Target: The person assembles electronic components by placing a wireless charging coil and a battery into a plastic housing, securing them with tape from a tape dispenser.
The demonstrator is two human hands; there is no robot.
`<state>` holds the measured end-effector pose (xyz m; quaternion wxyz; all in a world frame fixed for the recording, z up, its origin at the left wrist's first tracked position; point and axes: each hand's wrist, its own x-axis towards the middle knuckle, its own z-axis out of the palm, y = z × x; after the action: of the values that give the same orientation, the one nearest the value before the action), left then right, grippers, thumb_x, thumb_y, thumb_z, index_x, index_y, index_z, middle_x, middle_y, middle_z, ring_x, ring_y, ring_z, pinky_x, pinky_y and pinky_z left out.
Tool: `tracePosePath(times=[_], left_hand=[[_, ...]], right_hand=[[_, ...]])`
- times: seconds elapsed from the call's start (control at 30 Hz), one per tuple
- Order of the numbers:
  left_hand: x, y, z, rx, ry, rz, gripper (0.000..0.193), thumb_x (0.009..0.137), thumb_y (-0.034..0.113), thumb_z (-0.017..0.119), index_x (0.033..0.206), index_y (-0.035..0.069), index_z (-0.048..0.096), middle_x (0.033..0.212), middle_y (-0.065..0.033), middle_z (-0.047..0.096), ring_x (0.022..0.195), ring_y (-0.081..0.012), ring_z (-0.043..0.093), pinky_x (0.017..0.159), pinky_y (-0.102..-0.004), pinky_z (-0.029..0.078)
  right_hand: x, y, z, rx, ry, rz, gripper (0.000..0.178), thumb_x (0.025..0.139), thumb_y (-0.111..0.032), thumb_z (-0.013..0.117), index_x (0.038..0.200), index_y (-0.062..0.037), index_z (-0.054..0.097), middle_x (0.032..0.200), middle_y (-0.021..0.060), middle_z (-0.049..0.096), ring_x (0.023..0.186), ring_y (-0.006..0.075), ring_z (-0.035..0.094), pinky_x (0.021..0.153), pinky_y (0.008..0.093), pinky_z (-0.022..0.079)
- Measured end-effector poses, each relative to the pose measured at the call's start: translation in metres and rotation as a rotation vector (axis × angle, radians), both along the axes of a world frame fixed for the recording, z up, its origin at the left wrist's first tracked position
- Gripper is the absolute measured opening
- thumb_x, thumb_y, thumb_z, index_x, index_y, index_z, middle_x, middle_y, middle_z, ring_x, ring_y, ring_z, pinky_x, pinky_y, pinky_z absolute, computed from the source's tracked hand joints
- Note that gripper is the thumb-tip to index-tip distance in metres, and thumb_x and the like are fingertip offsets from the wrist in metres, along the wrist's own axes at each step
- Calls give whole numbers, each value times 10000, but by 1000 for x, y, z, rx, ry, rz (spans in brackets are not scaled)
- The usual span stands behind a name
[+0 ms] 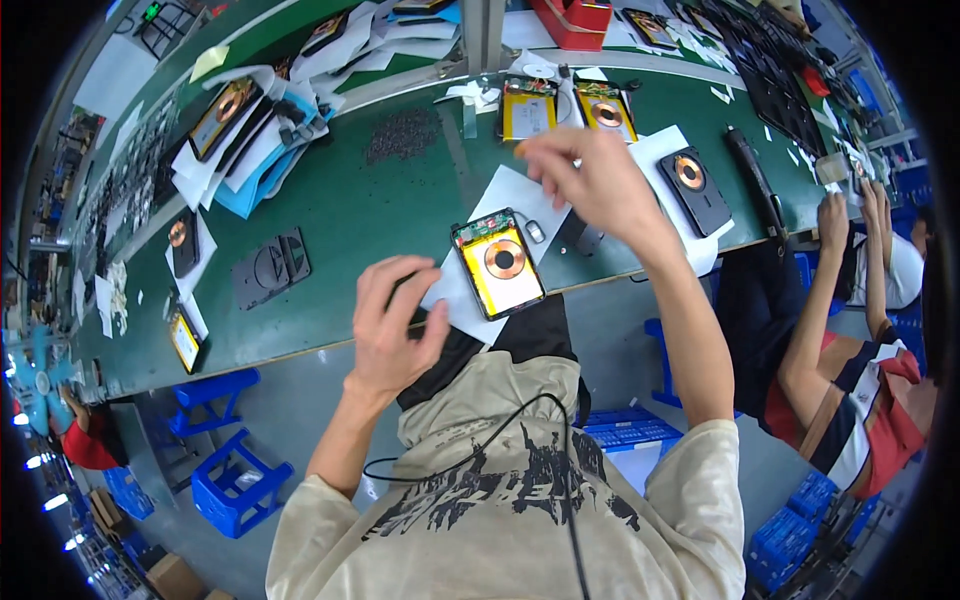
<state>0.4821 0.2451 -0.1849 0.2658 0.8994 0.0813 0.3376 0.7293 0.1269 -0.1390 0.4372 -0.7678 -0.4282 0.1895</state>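
The open yellow battery pack (514, 285) lies on white paper (462, 308) on the green worktop (350, 215), beside the left hand (393, 325), its grip spread apart, while the right hand's (585, 175) grip, beyond the pack, I cannot tell.

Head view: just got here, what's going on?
A person is seated at a green bench with an opened device in front of them, its copper coil and yellow-edged battery exposed, on white paper. Their left hand is spread just left of it, not gripping it. Their right hand is above the bench beyond it; blur hides whether it pinches anything. Two more opened units sit farther back.
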Motion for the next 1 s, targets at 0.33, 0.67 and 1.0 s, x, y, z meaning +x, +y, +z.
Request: tracePosePath(times=[0.33,0.67,1.0], left_hand=[[25,-2,-24,21,92,-47,309,761,125,760,1035,25,657,1168,-111,581,1096,-318,573,927,-457,447],[23,-1,-26,-11,107,-9,331,761,177,769,1042,40,661,1208,-113,560,1135,-310,553,981,-482,409],[24,-2,-25,-15,75,-3,355,728,132,770,1052,37,661,1191,-109,581,1121,-318,557,970,-462,409]], right_hand=[[-19,19,12,-394,-13,428,329,879,-62,633,1193,36,619,697,145,702,699,288,702,657,368,527],[-22,35,-3,-382,-6,375,154,869,-102,685,890,49,708,707,165,698,655,266,695,619,358,517],[-20,39,-7,-426,-118,423,140,850,-95,675,875,32,729,661,162,684,619,256,678,605,366,506]])
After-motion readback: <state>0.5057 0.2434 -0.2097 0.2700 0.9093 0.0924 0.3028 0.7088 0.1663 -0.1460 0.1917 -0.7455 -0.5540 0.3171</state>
